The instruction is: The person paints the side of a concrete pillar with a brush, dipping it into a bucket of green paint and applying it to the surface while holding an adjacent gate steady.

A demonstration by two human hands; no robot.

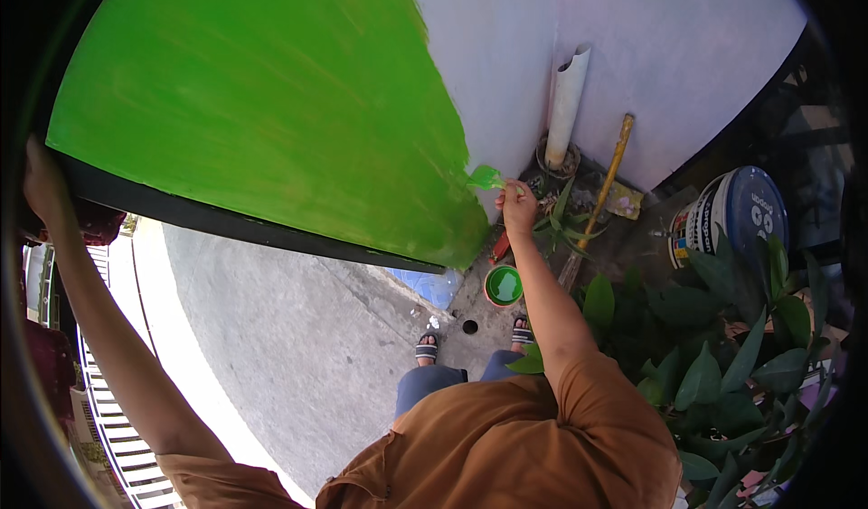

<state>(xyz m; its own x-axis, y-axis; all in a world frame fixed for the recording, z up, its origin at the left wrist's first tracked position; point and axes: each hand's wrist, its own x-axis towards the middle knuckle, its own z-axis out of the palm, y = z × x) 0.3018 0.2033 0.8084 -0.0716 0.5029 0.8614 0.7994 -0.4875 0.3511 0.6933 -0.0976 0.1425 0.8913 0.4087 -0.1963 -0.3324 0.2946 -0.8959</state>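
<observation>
My right hand (517,207) grips the handle of a paintbrush (486,177) whose bristles are coated in green paint. The bristles touch the wall where the green coat (285,116) meets a pale, whitish strip (495,61). Below that hand, a round pot of green paint (504,285) stands on the concrete floor. At the far left, my left hand (45,187) is raised beside the dark edge (156,197) of the green wall. Its fingers are mostly lost in the shaded rim of the view, so its hold is unclear.
A whitish pipe (568,109) stands upright in a pot in the corner. A yellowish pole (614,170) leans nearby. To the right are a large paint bucket (722,217) and leafy plants (705,373). A round hole (469,327) lies between my sandalled feet. A white railing (122,434) runs lower left.
</observation>
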